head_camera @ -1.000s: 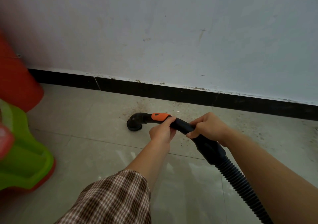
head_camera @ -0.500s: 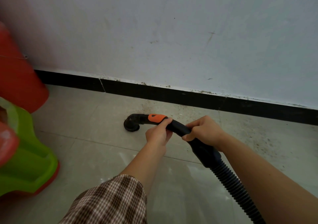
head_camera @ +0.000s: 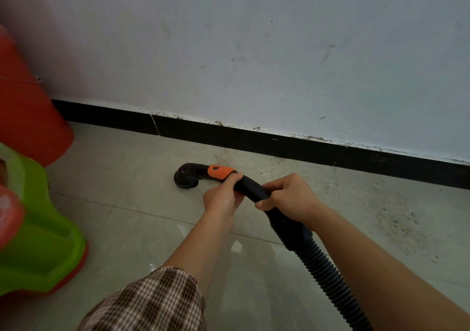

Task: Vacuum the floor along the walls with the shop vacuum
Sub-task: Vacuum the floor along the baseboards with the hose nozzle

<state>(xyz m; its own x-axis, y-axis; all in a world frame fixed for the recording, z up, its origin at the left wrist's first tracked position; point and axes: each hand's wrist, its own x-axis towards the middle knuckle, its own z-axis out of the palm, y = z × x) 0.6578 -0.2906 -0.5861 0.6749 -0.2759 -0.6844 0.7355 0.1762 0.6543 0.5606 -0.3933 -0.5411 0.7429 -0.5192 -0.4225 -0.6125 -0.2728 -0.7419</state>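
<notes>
Black wand [head_camera: 250, 185] clasped by left hand [head_camera: 221, 199] and right hand [head_camera: 291, 198]; red bucket [head_camera: 25, 117] near wall [head_camera: 254, 50].

Two hands [head_camera: 221, 199] [head_camera: 290, 198], one hose [head_camera: 328, 277], two plastic objects [head_camera: 25, 117] [head_camera: 48, 244].

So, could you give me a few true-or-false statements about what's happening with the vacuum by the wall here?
1. The left hand and right hand both grip the vacuum handle. True.
2. The nozzle is pushed right up against the baseboard. False: it sits on the tiles, apart from the baseboard.
3. The green plastic item stands to the right of the hands. False: it is at the left edge.
4. Dirt specks lie on the floor near the wall, right of the hands. True.
5. A ribbed black hose runs from the handle toward the lower right. True.
</notes>
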